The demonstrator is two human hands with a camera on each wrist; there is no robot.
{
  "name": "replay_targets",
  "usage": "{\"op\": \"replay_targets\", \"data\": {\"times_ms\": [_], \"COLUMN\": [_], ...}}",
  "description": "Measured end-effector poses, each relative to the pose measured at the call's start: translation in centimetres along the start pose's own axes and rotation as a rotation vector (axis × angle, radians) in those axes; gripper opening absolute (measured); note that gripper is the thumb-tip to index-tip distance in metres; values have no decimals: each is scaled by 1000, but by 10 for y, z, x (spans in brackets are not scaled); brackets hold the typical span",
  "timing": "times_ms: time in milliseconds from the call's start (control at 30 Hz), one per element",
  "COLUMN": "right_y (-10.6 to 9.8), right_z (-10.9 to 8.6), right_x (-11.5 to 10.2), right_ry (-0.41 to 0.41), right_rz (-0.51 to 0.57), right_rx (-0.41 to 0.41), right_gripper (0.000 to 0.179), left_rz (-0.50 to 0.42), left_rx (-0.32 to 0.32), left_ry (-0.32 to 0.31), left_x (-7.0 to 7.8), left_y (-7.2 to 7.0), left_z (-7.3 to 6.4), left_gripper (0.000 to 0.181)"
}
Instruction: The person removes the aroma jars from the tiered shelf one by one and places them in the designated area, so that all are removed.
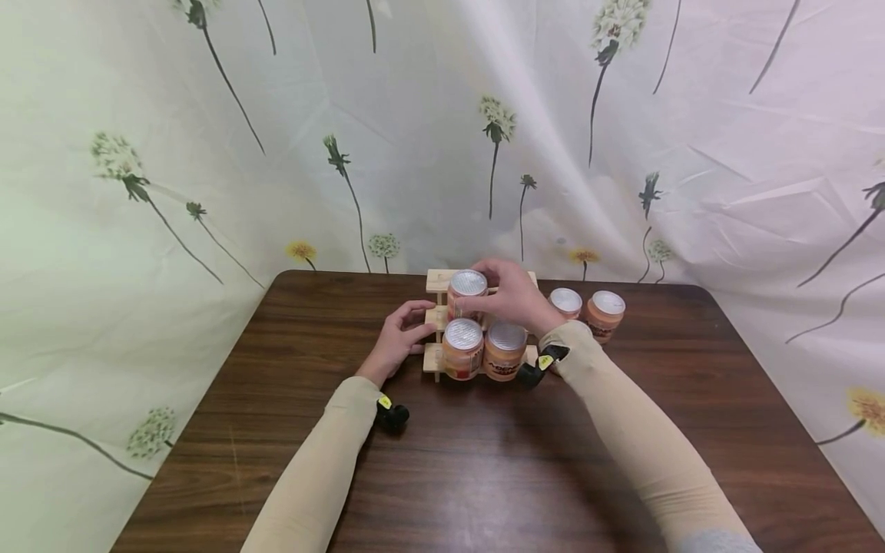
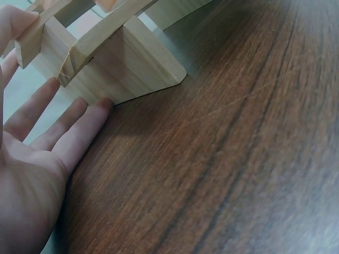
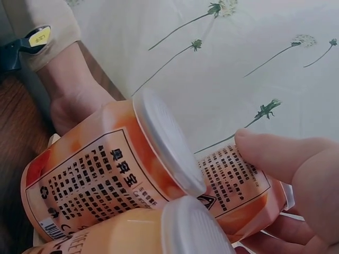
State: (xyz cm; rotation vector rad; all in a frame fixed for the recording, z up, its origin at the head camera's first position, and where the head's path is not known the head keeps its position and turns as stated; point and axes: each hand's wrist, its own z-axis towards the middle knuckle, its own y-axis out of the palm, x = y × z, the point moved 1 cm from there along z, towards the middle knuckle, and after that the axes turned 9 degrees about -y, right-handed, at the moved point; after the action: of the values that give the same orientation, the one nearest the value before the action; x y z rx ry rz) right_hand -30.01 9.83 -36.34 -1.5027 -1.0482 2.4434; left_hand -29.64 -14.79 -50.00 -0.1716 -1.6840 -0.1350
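A small stepped wooden rack [image 1: 432, 358] stands on the table. My right hand [image 1: 510, 296] grips an orange-labelled jar [image 1: 468, 284] with a silvery lid, over the rack's middle step at the left. In the right wrist view the thumb lies along the label of that jar [image 3: 238, 185]. Two similar jars, a left one [image 1: 462, 361] and a right one [image 1: 504, 365], stand side by side on the lowest step. My left hand [image 1: 396, 338] is at the rack's left side. Its extended fingers touch the wooden side panel [image 2: 143, 69] in the left wrist view.
Behind the right forearm, more orange jars stand on the table, including one near the rack [image 1: 566, 301] and one farther right [image 1: 605, 316]. The dark wood table [image 1: 276, 369] meets a curtain [image 1: 429, 153] printed with dandelions along its back edge.
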Motion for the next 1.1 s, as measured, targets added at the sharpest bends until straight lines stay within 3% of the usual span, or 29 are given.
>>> {"op": "replay_targets", "data": {"times_ms": [133, 600, 1100], "right_y": [-3, -17, -37], "right_z": [-2, -9, -25], "right_x": [1, -2, 0], "right_ry": [5, -8, 1], "right_rz": [17, 238, 230], "right_rx": [32, 192, 303], "right_gripper": [52, 53, 58], "left_rz": [3, 3, 5], "left_rx": [1, 8, 16], "left_ry": [-2, -2, 15], "left_x": [1, 0, -2], "left_y": [0, 1, 1], "left_z": [0, 0, 0], "left_gripper": [43, 41, 39]}}
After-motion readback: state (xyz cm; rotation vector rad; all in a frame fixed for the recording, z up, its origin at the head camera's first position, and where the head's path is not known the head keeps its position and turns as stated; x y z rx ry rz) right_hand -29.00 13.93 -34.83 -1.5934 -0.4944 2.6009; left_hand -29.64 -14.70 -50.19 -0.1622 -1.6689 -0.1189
